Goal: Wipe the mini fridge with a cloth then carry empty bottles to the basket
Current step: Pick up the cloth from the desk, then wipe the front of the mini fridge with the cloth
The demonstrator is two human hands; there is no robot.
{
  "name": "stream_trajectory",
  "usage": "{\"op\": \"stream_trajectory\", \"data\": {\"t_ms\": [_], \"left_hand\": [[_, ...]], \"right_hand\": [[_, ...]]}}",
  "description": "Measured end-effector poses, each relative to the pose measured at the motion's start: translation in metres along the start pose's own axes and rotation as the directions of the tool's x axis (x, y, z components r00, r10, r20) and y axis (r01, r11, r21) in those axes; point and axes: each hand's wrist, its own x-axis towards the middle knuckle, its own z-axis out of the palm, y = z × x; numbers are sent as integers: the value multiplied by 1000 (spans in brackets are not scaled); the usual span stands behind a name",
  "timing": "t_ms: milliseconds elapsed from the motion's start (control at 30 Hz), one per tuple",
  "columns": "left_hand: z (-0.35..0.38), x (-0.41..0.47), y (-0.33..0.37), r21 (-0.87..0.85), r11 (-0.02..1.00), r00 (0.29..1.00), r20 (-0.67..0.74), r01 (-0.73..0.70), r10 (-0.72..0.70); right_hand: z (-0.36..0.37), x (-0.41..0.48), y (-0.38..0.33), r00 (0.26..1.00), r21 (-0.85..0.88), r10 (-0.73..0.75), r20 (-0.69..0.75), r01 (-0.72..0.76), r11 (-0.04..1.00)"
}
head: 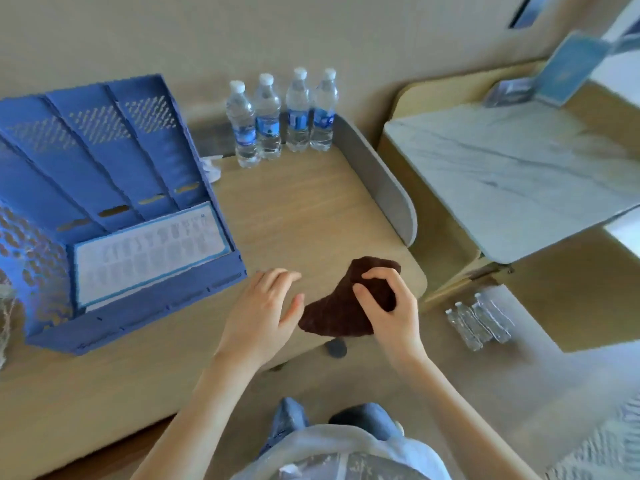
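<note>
- Brown cloth (341,315) lies at the desk's (311,209) near right corner — right hand (388,306) curled over its upper end, pinching it.
- Left hand (265,308) open, flat just left of it, holding nothing.
- Four capped water bottles (282,116) stand well beyond, at the back edge.
- Blue file rack (104,202) holds a printed sheet (149,251).

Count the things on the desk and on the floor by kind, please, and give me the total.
Upright bottles on the desk: 4
Bottles lying on the floor: 3
Brown cloth: 1
Blue file organiser: 1
Total: 9
</note>
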Motion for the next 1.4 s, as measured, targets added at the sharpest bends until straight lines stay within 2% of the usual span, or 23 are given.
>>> {"op": "stream_trajectory", "data": {"t_ms": [200,267,333,400,600,867,1067,1233,1400], "left_hand": [[50,55,85,-46,953,950,78,-301,304],[62,63,104,-62,934,929,96,-353,358],[105,74,168,-132,860,846,156,-493,509],[110,73,176,-135,860,837,194,-493,511],[192,67,273,-233,750,660,363,-620,658],[273,72,376,-315,632,507,396,-708,766],[304,82,433,-370,591,459,388,-717,799],[326,90,468,-382,528,380,399,-758,835],[364,109,496,-407,527,352,430,-746,831]], "right_hand": [[-98,-23,3,953,-35,3,-304,-15,999],[-115,-30,6,938,-33,8,-347,-21,999],[-181,-58,24,849,-39,33,-527,-62,997],[-186,-66,30,853,-47,38,-521,-73,996],[-279,-118,69,696,-32,132,-706,-217,976],[-372,-152,92,543,-41,134,-829,-299,953],[-420,-165,96,482,-28,122,-868,-293,956],[-454,-165,103,415,-12,121,-902,-303,953],[-492,-152,123,387,12,143,-911,-322,947]]}}
